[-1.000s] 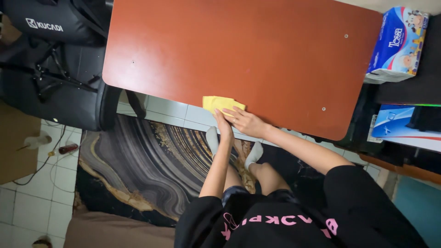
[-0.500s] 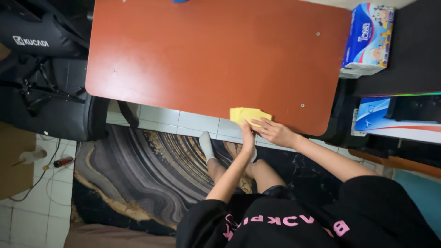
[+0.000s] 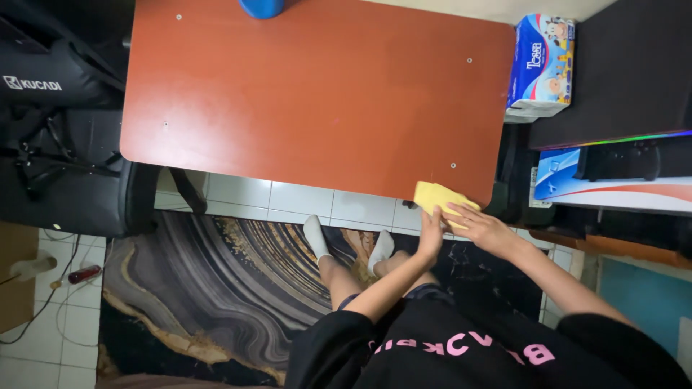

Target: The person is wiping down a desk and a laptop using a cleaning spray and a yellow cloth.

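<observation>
Your right hand (image 3: pixel 481 225) lay flat with spread fingers on the folded yellow cloth (image 3: pixel 437 198), pressing it rather than clenching it. The cloth sat at the near right corner of the reddish-brown rectangular tabletop (image 3: pixel 317 101), half of it hanging past the rounded edge. Your left hand (image 3: pixel 431 235) was cupped open just under that edge at the cloth's 7 o'clock, touching its overhang; whether it pinched the cloth you could not tell from this view.

From the cloth, the broad bare run of the tabletop stretched toward 10 and 11 o'clock. At 12 o'clock of the tabletop, a blue rounded object (image 3: pixel 262 7) stood on the far edge, cut off by the frame.

At the cloth's 1 o'clock, a blue and white wrapped pack of tissues (image 3: pixel 540 63) stood just beside the table's right edge. At 3 o'clock, a dark shelf unit (image 3: pixel 613 79) closed that side in. At 9 o'clock of the table, a black padded chair (image 3: pixel 65 144) pressed near the left edge. Below, your white-socked feet (image 3: pixel 346 245) rested on a dark swirl-patterned rug (image 3: pixel 216 281) over white floor tiles (image 3: pixel 288 202).
</observation>
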